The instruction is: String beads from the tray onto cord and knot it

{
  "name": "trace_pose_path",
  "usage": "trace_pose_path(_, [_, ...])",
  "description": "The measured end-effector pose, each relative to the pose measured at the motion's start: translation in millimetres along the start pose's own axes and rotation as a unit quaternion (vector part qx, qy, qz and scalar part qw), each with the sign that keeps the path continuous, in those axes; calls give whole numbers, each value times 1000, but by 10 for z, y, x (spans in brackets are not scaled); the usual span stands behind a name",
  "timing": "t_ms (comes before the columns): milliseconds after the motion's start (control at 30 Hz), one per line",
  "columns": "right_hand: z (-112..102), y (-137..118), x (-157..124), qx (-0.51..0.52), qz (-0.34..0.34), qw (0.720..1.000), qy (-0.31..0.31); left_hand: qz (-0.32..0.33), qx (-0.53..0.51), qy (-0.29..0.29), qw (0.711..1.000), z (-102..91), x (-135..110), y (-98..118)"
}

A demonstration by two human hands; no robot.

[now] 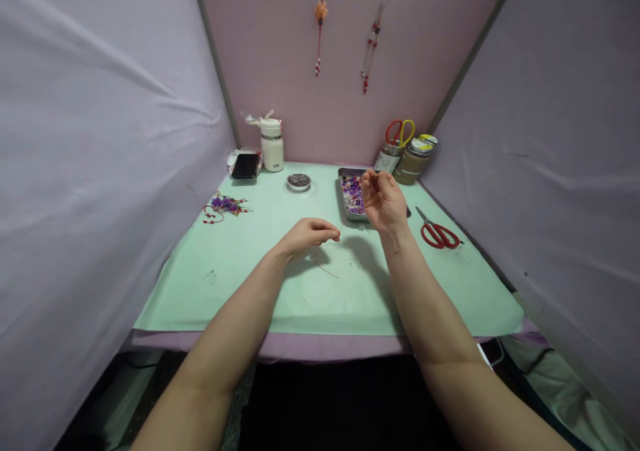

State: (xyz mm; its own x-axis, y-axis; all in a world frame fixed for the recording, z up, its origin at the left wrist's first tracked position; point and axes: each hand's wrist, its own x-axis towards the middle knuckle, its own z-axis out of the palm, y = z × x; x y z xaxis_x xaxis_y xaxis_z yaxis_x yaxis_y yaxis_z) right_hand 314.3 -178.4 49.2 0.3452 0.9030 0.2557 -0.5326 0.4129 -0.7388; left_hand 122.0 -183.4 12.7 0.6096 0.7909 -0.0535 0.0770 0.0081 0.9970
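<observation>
You're mid-step with the thread (326,270), and it looks like the handling stage: your left hand (311,232) has its fingertips pinched together on it, over the middle of the table (225,298). One length trails below that pinch in a loose curve, and a short bit pokes up above it. Your right hand (384,198) is up and apart from the left, in front of the tray (350,216) and hiding its right part. Its fingers curl in toward the thumb; whether they're closed on anything, I can't tell from here. The next move, I'd judge, calls for a steady left pinch and a clear path for that loose tail, with care not to knock the tray.

Now the count! Two hands, both yours; one thread that I can make out; one tray, with purple, clear and dark beads (351,194) too many to number. To your right lies one pair of red scissors (439,236). Behind the tray, one tin (387,160) with two handle loops, one red, one yellow, beside one jar (412,166). Over on the left, one bottle (273,150), one phone (245,166), one round case (299,182) and one tangled bundle (227,204), its strands uncountable. And up on the back wall, two beaded strings: one (321,11) nearer the middle, another (371,41) farther right.
</observation>
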Motion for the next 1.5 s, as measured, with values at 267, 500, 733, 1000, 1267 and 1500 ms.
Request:
trace_pose_path(267, [-238,94,145,41,-35,997,55,-22,-11,-23,999,19,0,5])
trace_pose_path(500, [-270,380,46,-25,4,999,22,9,-70,-39,997,-31,-45,51])
trace_pose_path(733, [-141,619,-190,-110,98,988,-41,113,-148,0,982,-62,-92,125])
trace_pose_path(1000, [-103,681,-329,-225,187,942,-165,119,-208,46,970,-81,-76,123])
trace_pose_path(1267, [-133,628,-299,-479,-101,871,-46,110,-128,194,966,-73,70,-9])
trace_pose_path(1500, [-20,556,-368,-426,-141,892,-55,123,-91,229,961,-77,128,-107])
